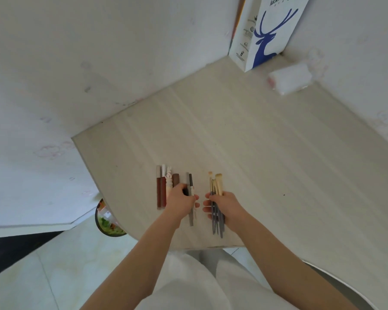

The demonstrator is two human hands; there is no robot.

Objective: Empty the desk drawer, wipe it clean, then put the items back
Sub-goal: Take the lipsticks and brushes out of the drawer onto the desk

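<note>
A person stands at a pale wooden desk (244, 139) set into a white corner, seen from above, both bare arms reaching forward. The right hand (225, 205) has its fingers curled around a bundle of makeup brushes (217, 198), whose tan bristle tips point away from the person and whose grey handles stick out below the palm. The left hand (181, 203) curls around the middle of two grey pencils (190, 191) lying on the desk surface. Just left of that hand, a row of lipstick tubes (166, 186) in reddish brown and pale tones lies side by side on the desk. In the far corner a white paper bag (267, 34) printed with a blue deer stands upright against the wall; its contents are hidden. Near it lies a white tissue pack (289, 78). Below the desk's left edge, a round bin (106, 222) holds colourful rubbish.
</note>
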